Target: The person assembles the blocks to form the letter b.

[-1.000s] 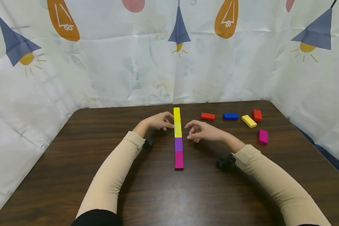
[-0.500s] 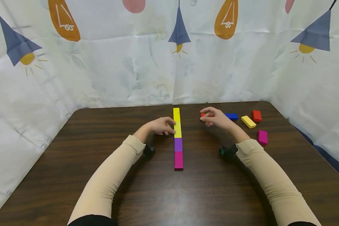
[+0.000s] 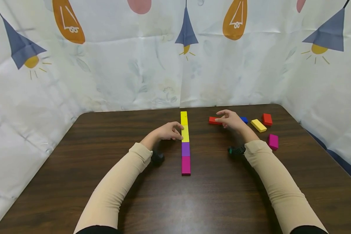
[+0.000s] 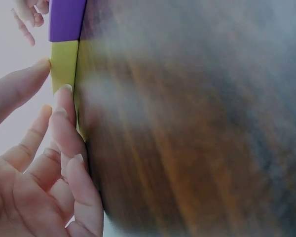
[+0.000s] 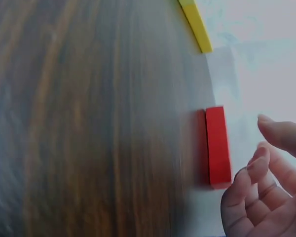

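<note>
A straight row of blocks runs away from me: magenta [image 3: 186, 165], purple [image 3: 185, 149], a nearer yellow block [image 3: 185, 134] and a farther yellow block [image 3: 184, 118]. My left hand [image 3: 167, 131] lies along the row's left side, its bent thumb and finger touching the nearer yellow block's edge. In the left wrist view, fingertips meet a yellow block [image 4: 64, 64] without gripping it. At the back right, my right hand [image 3: 233, 120] hovers by a red block [image 3: 213, 120]. The right wrist view has its thumb and fingers apart from this red block [image 5: 218, 148].
Beyond the right hand lie a partly hidden blue block [image 3: 244, 120], a loose yellow block [image 3: 258, 125], a second red block [image 3: 267, 119] and a loose magenta block [image 3: 273, 141]. A patterned curtain [image 3: 152, 74] hangs behind the brown table [image 3: 87, 156].
My right hand has left the row and moved right and back to the red block. The left hand has slid slightly nearer along the row. The blocks have stayed put.
</note>
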The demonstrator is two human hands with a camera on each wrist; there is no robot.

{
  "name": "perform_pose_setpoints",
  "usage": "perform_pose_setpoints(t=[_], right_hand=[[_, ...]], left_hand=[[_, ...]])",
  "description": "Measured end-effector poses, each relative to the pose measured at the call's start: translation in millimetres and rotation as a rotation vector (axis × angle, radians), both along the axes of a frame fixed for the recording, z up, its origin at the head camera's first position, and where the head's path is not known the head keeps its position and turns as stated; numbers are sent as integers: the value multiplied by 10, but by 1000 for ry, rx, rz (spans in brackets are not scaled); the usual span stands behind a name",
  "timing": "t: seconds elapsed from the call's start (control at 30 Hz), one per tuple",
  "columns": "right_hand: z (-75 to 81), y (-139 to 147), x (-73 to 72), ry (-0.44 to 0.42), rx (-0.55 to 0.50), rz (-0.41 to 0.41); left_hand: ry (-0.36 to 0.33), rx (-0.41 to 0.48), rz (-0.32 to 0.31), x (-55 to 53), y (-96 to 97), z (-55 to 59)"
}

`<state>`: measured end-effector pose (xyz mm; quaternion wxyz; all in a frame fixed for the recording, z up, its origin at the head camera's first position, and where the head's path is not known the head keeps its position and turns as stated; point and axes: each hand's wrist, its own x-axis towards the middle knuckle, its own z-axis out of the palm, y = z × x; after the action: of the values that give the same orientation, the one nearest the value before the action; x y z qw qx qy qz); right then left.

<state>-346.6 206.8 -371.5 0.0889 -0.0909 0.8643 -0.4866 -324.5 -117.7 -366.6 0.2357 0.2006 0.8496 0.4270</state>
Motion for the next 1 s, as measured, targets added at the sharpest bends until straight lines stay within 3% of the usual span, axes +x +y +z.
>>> perform_pose_setpoints(t=[0.3, 1.0], right_hand=[[-27, 67, -61, 49, 247, 16], [-54, 121, -86, 36, 292, 14]], left_hand=[[1, 10, 5, 3, 17, 3], [-82, -62, 3, -5, 30, 89]])
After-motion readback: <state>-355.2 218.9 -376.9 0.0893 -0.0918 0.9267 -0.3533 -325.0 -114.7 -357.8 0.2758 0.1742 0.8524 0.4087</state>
